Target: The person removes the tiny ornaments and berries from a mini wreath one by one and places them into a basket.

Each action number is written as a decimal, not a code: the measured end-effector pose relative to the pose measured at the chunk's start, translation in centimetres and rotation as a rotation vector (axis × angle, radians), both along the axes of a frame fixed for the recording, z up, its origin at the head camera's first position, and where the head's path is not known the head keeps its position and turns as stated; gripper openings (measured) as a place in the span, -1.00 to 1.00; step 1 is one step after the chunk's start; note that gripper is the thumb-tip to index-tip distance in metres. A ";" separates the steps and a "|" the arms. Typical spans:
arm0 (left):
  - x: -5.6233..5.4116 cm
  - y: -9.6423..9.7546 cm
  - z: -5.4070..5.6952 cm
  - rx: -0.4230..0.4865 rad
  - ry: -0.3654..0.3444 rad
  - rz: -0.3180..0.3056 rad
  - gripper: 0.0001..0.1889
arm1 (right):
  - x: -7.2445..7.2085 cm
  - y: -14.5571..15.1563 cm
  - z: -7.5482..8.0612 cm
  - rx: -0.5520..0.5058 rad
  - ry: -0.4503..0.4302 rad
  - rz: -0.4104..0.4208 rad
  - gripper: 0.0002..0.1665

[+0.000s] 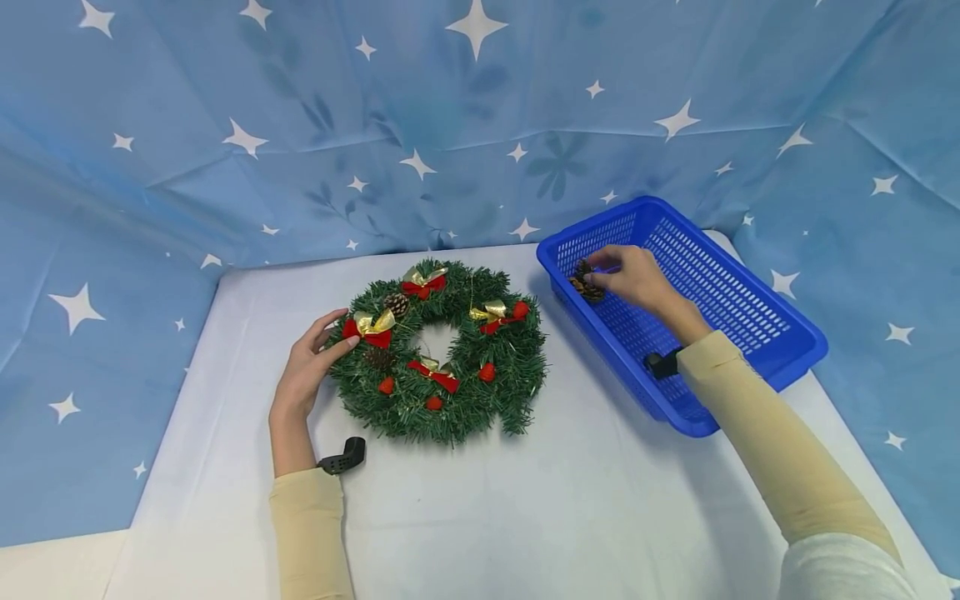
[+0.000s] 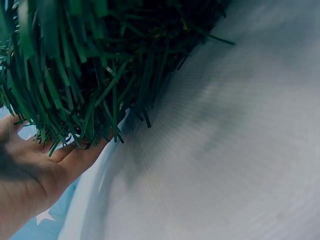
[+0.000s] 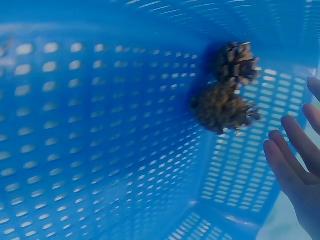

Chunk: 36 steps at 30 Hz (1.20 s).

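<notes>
A green artificial wreath (image 1: 525,375) with red-and-gold bows, red berry-like ornaments and small pine cones lies on the table. At its left side my left hand (image 1: 303,375) grips the edge, thumb over the needles beside a bow (image 1: 369,331). In the left wrist view the fingers of that hand (image 2: 40,175) pass partly out of sight under the green needles (image 2: 75,90). My right hand (image 1: 637,279) reaches into a blue plastic basket (image 1: 750,287). Two brown pine cones (image 3: 220,107) lie against the basket wall, with the extended, spread fingers (image 3: 282,165) apart from them.
The basket stands at a slant on the right of the white-covered table (image 1: 480,517), a short distance from the wreath. Behind and at the sides hangs a blue cloth (image 1: 465,150) with white stars. A black wrist camera (image 1: 345,457) sits on the left wrist.
</notes>
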State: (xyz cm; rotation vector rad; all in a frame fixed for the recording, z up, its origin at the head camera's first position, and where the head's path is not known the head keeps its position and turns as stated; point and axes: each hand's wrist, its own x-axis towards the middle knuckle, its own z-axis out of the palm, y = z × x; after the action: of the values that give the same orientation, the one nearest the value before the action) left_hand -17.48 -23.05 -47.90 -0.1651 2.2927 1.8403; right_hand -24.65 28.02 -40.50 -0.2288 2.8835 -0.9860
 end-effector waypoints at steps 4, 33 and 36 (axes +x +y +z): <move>0.1 0.1 0.0 -0.001 0.004 -0.001 -0.26 | 0.3 -0.3 0.6 -0.020 0.004 0.005 -0.56; 0.2 0.2 0.1 -0.017 0.022 -0.005 -0.26 | 2.8 -3.4 5.0 -0.145 0.098 0.027 -0.58; 0.2 0.2 0.1 -0.016 0.022 -0.007 -0.25 | 2.9 -4.0 5.3 -0.143 0.100 0.040 -0.58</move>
State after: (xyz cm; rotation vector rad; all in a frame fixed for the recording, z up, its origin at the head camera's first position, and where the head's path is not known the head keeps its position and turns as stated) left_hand -17.31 -22.85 -47.79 -0.1395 2.3202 1.8303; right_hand -21.70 24.04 -35.24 -0.3541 2.8856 -1.2076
